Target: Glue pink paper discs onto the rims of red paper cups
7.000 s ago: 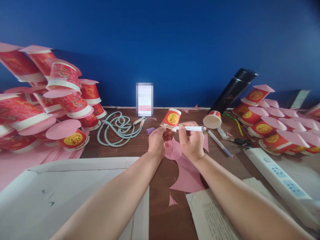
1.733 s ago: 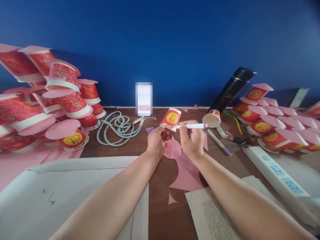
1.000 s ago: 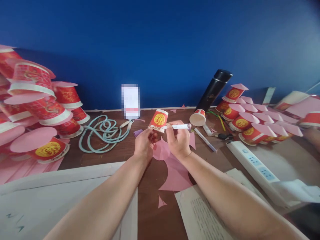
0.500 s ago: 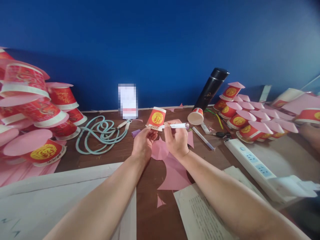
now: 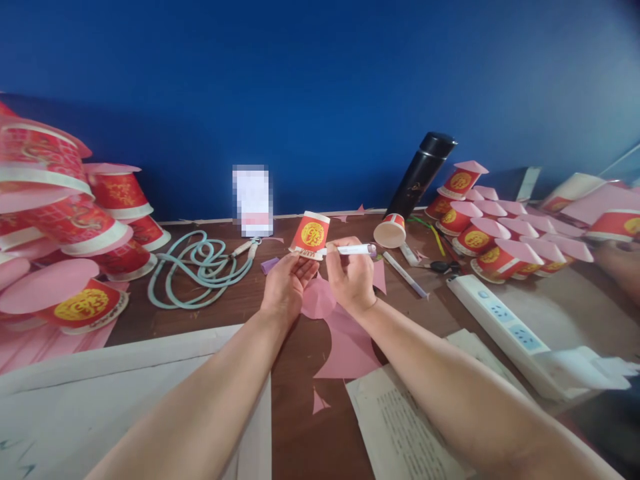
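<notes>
My left hand [image 5: 286, 283] holds a small red paper cup [image 5: 310, 235] with a gold emblem by its lower rim, fingers curled round it. My right hand [image 5: 350, 277] is closed on a white glue stick [image 5: 350, 250], its tip pointing left against the cup's rim. Both hands hover over the brown table [image 5: 225, 307]. Just beneath them lies a pink paper disc [image 5: 318, 301], beside a larger piece of cut pink paper [image 5: 347, 347].
Piles of red cups with pink discs stand at left [image 5: 75, 227] and at right [image 5: 500, 233]. A pale blue cord [image 5: 200, 267], a black flask [image 5: 420, 177], a lying cup [image 5: 390, 231], a pen [image 5: 406, 275], a white power strip [image 5: 500, 320], white sheets [image 5: 125, 387] and printed paper [image 5: 405, 433] lie around.
My view has swung to the right, so everything shifted left in the picture. The hands keep the same hold on the cup and the glue stick, with the cup turned slightly.
</notes>
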A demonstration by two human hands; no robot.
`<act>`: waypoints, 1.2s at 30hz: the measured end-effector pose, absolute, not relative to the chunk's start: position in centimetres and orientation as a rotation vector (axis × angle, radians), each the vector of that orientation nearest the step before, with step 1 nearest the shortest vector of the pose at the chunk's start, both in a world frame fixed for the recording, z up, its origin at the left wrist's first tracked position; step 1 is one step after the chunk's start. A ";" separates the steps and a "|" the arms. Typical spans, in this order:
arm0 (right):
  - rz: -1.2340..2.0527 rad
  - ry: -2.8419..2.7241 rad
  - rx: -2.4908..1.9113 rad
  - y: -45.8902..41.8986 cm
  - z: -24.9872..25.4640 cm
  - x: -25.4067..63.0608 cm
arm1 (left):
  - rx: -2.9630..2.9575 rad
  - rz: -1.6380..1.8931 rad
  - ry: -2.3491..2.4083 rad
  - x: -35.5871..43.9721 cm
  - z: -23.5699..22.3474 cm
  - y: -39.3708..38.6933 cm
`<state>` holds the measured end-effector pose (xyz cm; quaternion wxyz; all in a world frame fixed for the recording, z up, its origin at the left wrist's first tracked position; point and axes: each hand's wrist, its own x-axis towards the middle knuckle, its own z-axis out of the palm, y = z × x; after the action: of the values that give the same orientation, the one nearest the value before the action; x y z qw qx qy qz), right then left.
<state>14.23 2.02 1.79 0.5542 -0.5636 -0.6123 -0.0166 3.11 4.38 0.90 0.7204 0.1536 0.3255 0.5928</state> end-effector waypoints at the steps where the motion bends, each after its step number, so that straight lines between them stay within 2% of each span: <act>1: -0.038 -1.449 -1.331 2.0 1.8 14.2 | 0.343 1.305 0.723 3.1 0.9 4.4; 36: -0.054 -1.488 -1.346 2.0 1.7 14.1 | 0.400 1.319 0.726 3.2 0.3 4.3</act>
<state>14.08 1.98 1.73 0.5375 -0.5656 -0.6251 -0.0225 3.18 4.33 0.34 0.7119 0.1803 0.3273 0.5946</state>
